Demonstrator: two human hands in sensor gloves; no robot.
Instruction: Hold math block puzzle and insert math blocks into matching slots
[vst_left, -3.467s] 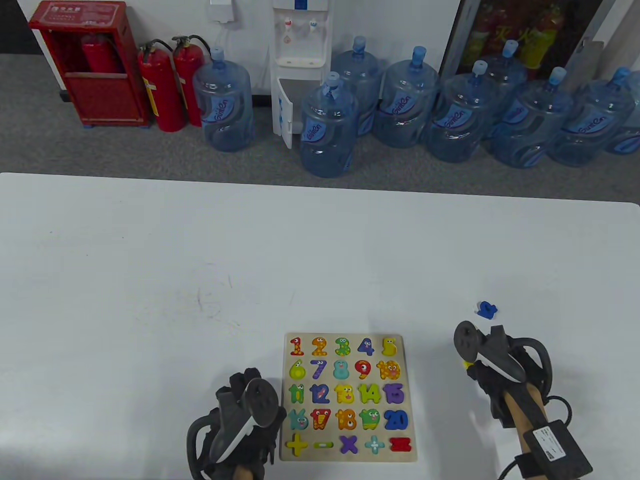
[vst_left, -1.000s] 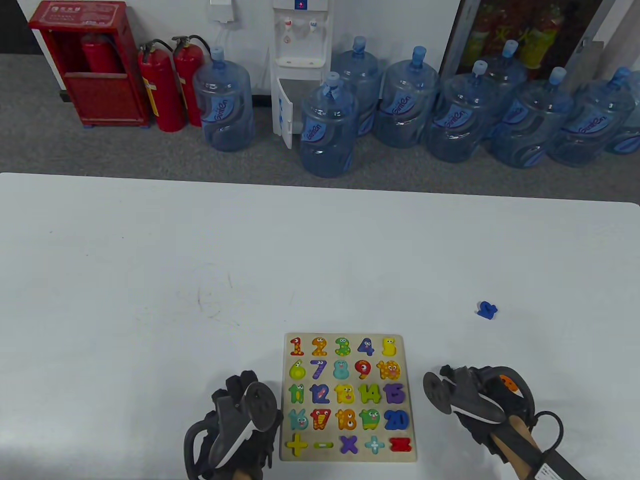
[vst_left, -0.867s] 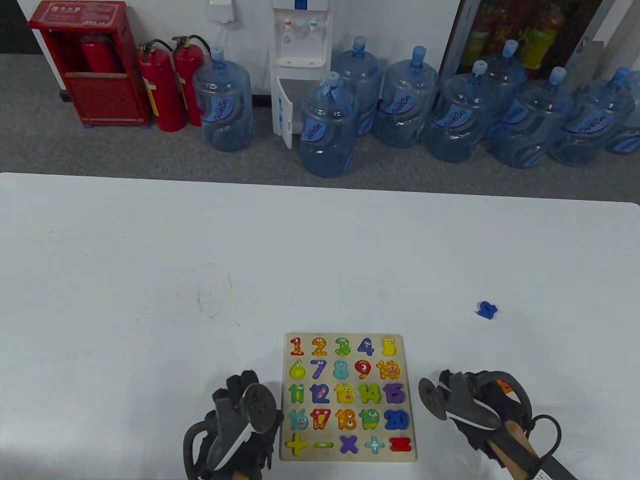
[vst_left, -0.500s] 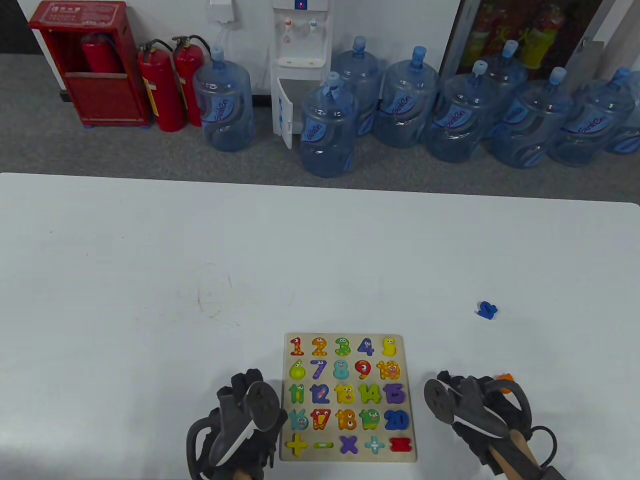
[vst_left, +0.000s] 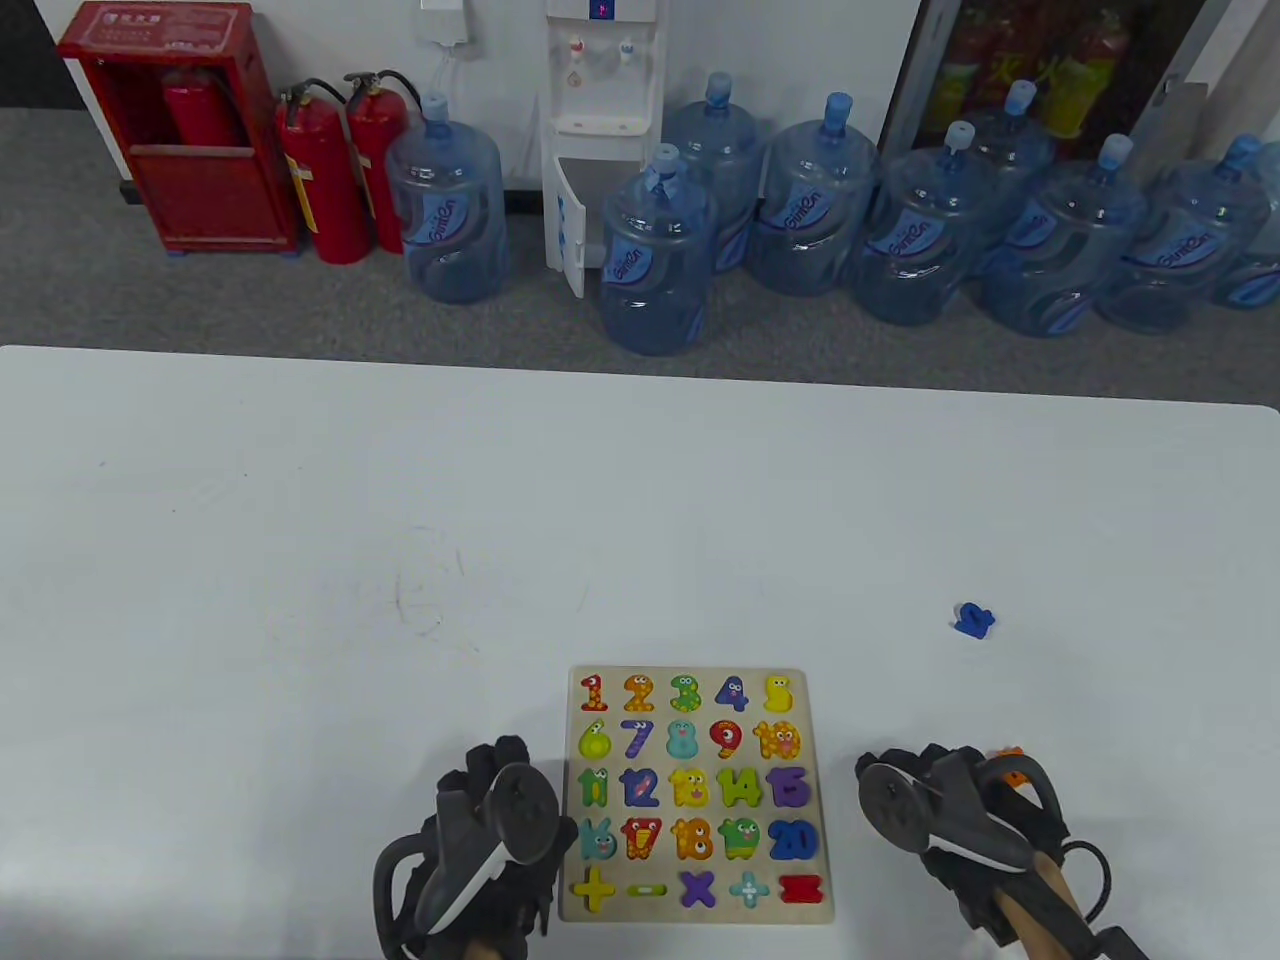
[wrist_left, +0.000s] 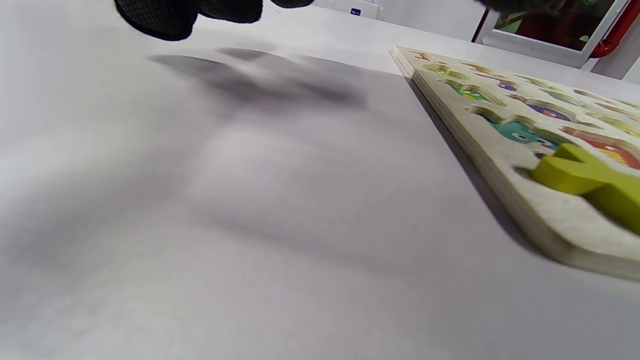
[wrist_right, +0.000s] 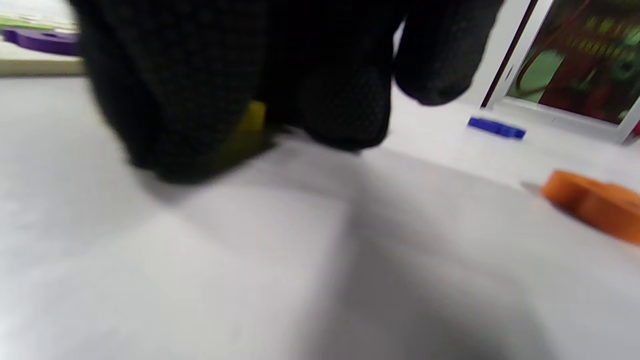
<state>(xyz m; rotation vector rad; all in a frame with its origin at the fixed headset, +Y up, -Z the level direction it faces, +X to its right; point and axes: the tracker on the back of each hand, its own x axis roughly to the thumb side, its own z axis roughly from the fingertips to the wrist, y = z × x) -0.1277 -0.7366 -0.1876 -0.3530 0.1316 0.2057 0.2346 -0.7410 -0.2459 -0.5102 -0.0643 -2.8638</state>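
The wooden number puzzle board (vst_left: 825, 760) lies flat at the table's near edge, with a yellow-green plus block (wrist_left: 585, 175) raised in its bottom-left slot. Several slots near it look recessed in the left wrist view. My left hand (vst_left: 490, 762) rests on the table just left of the board (wrist_left: 500, 150), its fingers (wrist_left: 165, 17) free and apart from it. My right hand (vst_left: 915, 762) is right of the board, its fingers (wrist_right: 340, 110) wrapped over a small yellow block (wrist_right: 252, 122) low on the table. The block is hidden in the table view.
An orange block (vst_left: 1010, 752) lies on the table just behind my right hand and also shows in the right wrist view (wrist_right: 595, 202). A blue block (vst_left: 973, 620) lies farther back right and shows in the right wrist view (wrist_right: 496, 127). Water jugs stand beyond the far edge.
My right hand has come back from near the blue block to beside the board's right edge, uncovering the orange block. My left hand has barely moved.
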